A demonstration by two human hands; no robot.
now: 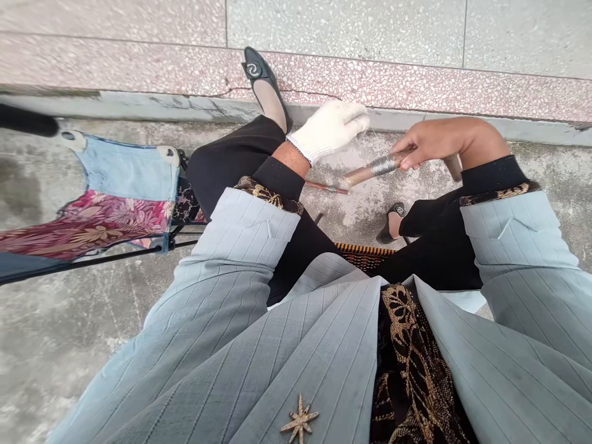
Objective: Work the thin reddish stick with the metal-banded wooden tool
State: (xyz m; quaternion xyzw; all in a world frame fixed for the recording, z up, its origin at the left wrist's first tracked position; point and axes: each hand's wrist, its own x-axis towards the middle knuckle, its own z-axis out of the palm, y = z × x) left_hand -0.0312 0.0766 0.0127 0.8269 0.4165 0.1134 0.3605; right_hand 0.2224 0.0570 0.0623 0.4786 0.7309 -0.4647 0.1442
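Note:
My left hand (330,129) wears a white knit glove. Its fingers are pinched together, and a fine pale wire (374,131) shows at the fingertips. Bare, my right hand (441,143) grips a wooden stick (363,175) that points down to the left. Silvery wire (383,164) is wound round the stick just ahead of my fingers. A brown wooden piece (453,166) shows under my right wrist; whether it belongs to the same stick I cannot tell. Below my left hand lies a thin reddish rod (326,187), bound near its end, its other end hidden behind my sleeve.
A folding chair with blue and floral cloth (124,213) stands at my left. Ahead runs a low step (324,71) with a raised edge; my left shoe (259,68) rests on it. Part of a woven seat (365,256) shows between my legs, above the concrete floor (115,302).

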